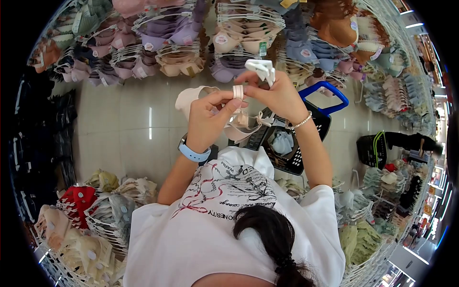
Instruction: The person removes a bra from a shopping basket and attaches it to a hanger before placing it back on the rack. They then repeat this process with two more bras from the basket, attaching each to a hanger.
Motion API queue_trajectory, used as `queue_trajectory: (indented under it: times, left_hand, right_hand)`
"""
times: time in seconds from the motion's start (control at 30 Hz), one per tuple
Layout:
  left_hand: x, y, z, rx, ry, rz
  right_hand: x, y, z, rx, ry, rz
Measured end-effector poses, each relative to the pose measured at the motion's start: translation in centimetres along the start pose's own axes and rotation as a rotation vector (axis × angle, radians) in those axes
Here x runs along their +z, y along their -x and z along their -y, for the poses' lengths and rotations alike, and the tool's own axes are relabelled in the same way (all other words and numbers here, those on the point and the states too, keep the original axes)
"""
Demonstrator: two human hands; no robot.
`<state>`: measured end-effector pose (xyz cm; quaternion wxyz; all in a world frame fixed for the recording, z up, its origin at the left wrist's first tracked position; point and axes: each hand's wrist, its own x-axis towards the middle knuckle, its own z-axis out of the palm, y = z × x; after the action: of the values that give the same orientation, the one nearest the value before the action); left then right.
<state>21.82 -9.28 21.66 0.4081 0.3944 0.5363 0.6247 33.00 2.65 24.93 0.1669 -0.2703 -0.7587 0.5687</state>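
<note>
Your left hand (pixel 206 120) pinches a folded strap (pixel 238 92) of the pale bra (pixel 188 101) between thumb and fingertips. Your right hand (pixel 283 99) curls around a white plastic clip (pixel 261 71), its thumb tip beside that strap; you can't tell from here whether it pinches the strap too. The bra hangs in the air at twelve o'clock from your chest, one cup toward eleven, the other below your hands. The black basket (pixel 326 125) sits toward one o'clock, the hanging bras (pixel 248 38) beyond at twelve.

Expect it to be light, the straps limp and perhaps slippery, the cups springy and easily dented. Take hold by the strap or band edge, sparing the cups; the clip should feel stiff.
</note>
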Motion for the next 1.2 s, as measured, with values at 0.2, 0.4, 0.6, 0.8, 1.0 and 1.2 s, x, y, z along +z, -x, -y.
queue_trajectory:
  times: [0.2, 0.4, 0.6, 0.8, 1.0, 1.2]
  left_hand:
    - [0.4, 0.0, 0.4, 0.000, 0.088, -0.145]
    - [0.6, 0.0, 0.3, 0.017, -0.118, -0.156]
    - [-1.6, -0.7, 0.6, -0.043, 0.047, -0.118]
    - [-3.0, -2.9, -0.3, 0.213, -0.291, 0.018]
    - [-2.1, -4.5, 0.3, 0.240, -0.353, 0.247]
    - [-0.4, -5.4, 1.2, 0.498, -0.254, 0.173]
  right_hand:
    - [0.2, 0.5, -0.4, 0.038, -0.013, -0.029]
    - [1.1, 0.7, -0.3, 0.131, -0.264, -0.041]
    - [0.2, 0.9, 0.3, 0.102, -0.313, -0.064]
    - [-1.1, 0.8, 1.6, 0.066, -0.283, -0.026]
    - [-1.3, 1.2, 1.7, 0.048, -0.372, 0.035]
    - [-2.3, 1.9, 1.6, 0.063, -0.373, 0.047]
